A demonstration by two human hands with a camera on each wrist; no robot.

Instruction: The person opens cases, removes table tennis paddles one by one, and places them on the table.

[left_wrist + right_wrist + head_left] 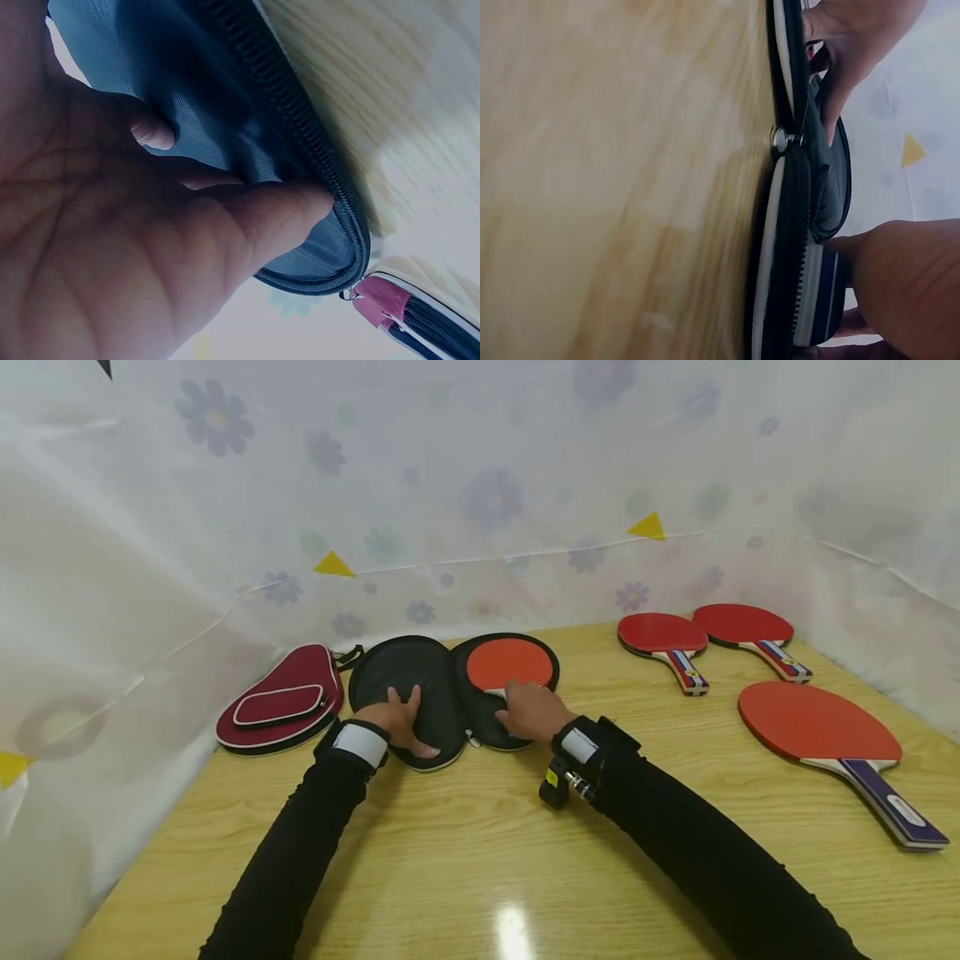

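A black zippered paddle case [431, 727] lies unfolded in two halves, linked near its zipper pull [779, 139]. My left hand [397, 720] rests on the lining of the left half with fingers spread; the left wrist view shows its fingers against the dark fabric inside the zipper edge. In the right half [550, 652] lies a table tennis paddle, its orange-red face [510, 664] up. My right hand [536, 712] grips this paddle by the handle, which it mostly covers in the head view. The handle's end [821, 296] shows beside the zipper teeth in the right wrist view.
At the left lies a maroon paddle case [288, 697] with a strap. Two red paddles [662, 633] [742, 622] lie at the back right, and an orange-red paddle [817, 722] with a purple handle lies nearer. A patterned curtain [465, 485] stands behind the wooden table [450, 860].
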